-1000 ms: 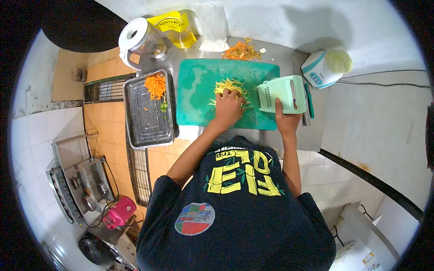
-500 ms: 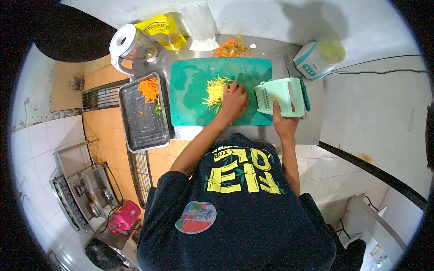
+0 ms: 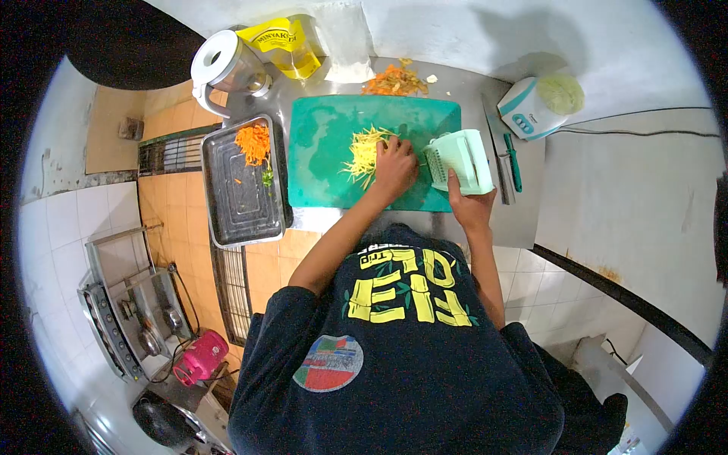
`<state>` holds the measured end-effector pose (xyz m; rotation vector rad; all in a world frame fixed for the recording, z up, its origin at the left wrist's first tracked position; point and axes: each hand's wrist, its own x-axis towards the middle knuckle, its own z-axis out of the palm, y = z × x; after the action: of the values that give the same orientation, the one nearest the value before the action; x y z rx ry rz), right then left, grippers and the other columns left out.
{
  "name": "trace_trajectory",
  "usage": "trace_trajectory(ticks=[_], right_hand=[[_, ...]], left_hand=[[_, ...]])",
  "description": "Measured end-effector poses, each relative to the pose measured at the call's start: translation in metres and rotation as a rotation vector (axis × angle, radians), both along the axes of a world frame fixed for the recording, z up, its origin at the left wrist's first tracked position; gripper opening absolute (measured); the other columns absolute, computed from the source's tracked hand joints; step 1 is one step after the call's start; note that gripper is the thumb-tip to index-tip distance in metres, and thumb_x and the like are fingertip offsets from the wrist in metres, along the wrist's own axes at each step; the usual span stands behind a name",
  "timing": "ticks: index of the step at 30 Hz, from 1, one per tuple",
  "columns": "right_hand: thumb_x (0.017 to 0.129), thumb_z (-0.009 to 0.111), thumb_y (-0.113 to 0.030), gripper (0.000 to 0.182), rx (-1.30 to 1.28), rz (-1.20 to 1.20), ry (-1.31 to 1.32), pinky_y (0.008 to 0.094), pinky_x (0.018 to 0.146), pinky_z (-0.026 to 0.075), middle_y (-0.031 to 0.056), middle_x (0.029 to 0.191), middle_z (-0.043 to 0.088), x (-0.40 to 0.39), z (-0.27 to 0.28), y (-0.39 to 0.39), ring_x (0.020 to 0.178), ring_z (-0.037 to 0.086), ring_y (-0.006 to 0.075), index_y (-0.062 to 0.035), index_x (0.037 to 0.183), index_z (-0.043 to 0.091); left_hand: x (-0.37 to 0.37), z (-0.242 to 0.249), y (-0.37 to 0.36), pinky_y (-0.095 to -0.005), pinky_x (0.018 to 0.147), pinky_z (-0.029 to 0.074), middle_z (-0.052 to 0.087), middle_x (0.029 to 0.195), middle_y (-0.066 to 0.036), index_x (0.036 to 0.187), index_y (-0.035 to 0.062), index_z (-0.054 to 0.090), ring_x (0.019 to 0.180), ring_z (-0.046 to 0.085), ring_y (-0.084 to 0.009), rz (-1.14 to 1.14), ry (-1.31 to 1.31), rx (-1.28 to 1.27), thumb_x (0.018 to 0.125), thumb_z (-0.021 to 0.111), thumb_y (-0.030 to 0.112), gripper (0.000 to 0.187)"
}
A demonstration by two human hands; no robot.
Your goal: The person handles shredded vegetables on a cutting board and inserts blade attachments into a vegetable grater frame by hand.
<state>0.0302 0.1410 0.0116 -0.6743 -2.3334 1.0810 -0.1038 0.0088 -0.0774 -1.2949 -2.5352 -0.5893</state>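
A pile of thin yellow shreds lies on the green cutting board. My left hand is at the pile's right edge, its fingers curled and closed on some of the shreds; the fingertips are partly hidden. My right hand grips a pale green box grater from its near side, thumb along the left wall. The grater is tilted over the right edge of the board, with its perforated face toward the pile.
A metal tray with orange shreds stands left. Behind are a blender jug, a yellow pouch and orange peelings. On the right lie a knife, a green-handled tool and a blender base.
My right hand has moved the grater slightly left and tilted it, showing more of the knife and green-handled tool. My left hand stays at the yellow shreds. The view has shifted slightly.
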Motion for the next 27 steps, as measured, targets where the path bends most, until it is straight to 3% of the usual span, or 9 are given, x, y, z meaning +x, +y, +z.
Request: trace_trajectory(ticks=[2,11,14,17,20,27], right_hand=[[0.087,0.077,-0.016,0.023,0.097,0.040,-0.100,0.0406,0.071,0.060,0.0192,0.090,0.078,0.002,-0.002,0.002,0.080,0.078,0.0331,-0.0007,0.103,0.076],[0.086,0.076,-0.015,0.021,-0.048,0.012,-0.053,0.0405,0.068,0.059,0.0201,0.088,0.077,-0.004,0.007,-0.005,0.078,0.077,0.0334,0.0004,0.100,0.076],[0.087,0.076,-0.015,0.021,0.108,0.019,-0.069,0.0406,0.068,0.059,0.0200,0.088,0.077,-0.005,0.016,-0.005,0.078,0.077,0.0330,0.0004,0.100,0.076],[0.087,0.076,-0.016,0.020,0.031,0.036,-0.028,0.0404,0.068,0.059,0.0195,0.089,0.077,-0.003,0.013,-0.004,0.078,0.077,0.0322,-0.0003,0.100,0.076],[0.091,0.075,-0.023,0.024,-0.120,-0.009,-0.081,0.0386,0.076,0.059,0.0143,0.096,0.079,-0.002,0.003,-0.006,0.082,0.077,0.0281,-0.0057,0.109,0.077],[0.091,0.076,-0.026,0.028,0.014,0.014,-0.166,0.0406,0.080,0.056,0.0123,0.097,0.079,-0.003,0.004,-0.005,0.085,0.076,0.0287,-0.0063,0.111,0.076]], left_hand=[[0.001,0.000,0.002,-0.0468,0.083,0.040,0.060,0.097,-0.005,0.076,0.0101,0.071,0.105,0.053,-0.0284,0.014,-0.009,-0.014,0.069,0.074,0.023,0.015],[0.002,0.004,0.001,-0.0474,0.084,0.040,0.060,0.098,-0.004,0.074,0.0119,0.071,0.106,0.053,-0.0283,0.017,-0.027,-0.017,0.067,0.076,0.025,0.015],[0.001,0.005,0.001,-0.0474,0.084,0.040,0.060,0.098,-0.004,0.074,0.0119,0.071,0.106,0.053,-0.0284,0.020,-0.027,-0.014,0.067,0.075,0.025,0.015],[0.002,0.000,0.000,-0.0474,0.083,0.040,0.060,0.098,-0.004,0.074,0.0118,0.071,0.106,0.053,-0.0285,0.018,-0.015,0.004,0.067,0.076,0.025,0.015],[0.002,0.000,0.002,-0.0472,0.083,0.040,0.060,0.098,-0.004,0.073,0.0121,0.071,0.106,0.053,-0.0285,0.020,-0.020,0.010,0.067,0.076,0.024,0.015],[0.002,0.002,0.000,-0.0472,0.083,0.040,0.061,0.098,-0.004,0.074,0.0135,0.072,0.105,0.053,-0.0287,0.019,-0.045,-0.024,0.067,0.076,0.024,0.013]])
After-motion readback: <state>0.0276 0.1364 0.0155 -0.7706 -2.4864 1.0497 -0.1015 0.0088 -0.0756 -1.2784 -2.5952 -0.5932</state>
